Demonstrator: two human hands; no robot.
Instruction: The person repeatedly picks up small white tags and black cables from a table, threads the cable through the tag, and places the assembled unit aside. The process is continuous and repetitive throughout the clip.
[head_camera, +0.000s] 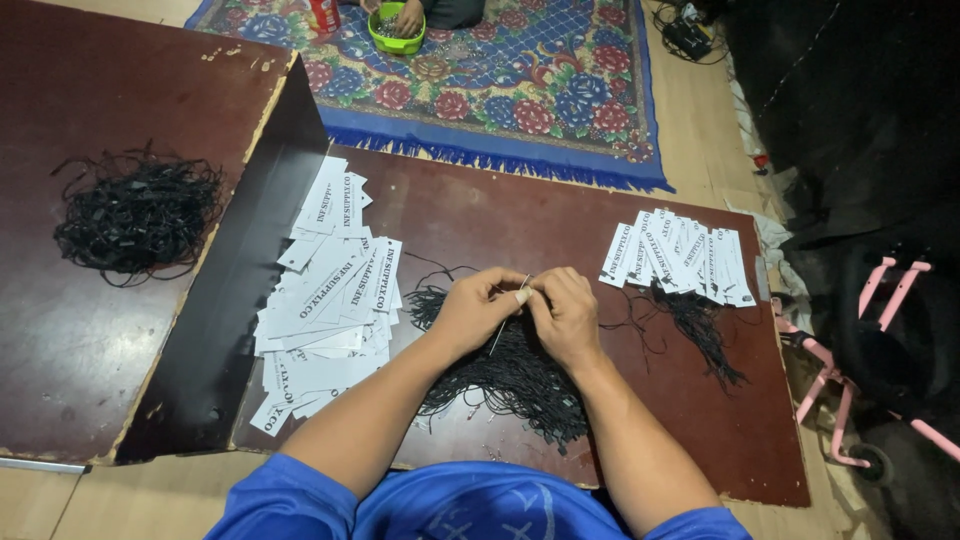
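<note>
Threading calls for steady pinching: left hand (475, 308) and right hand (566, 312) meet, fingertips closed on a thin needle-like pin (507, 318) above the black cord pile (510, 375). Unstrung tags (330, 290) lie at 9 o'clock, finished tags (680, 256) at 2 o'clock on the surface (480, 215).

Illumination is moderate and comes from overhead, slightly in front of the wearer. The dark brown surface (560, 225) carries a soft, diffuse sheen near its centre, with no hard glare. The white tags (330, 300) are bright but not overexposed. Shadows beneath the forearms are short and faint. The upper right corner falls into near black, with detail lost. Focus is sharp across the centre. Wide-angle distortion bends straight edges toward the frame borders.
</note>
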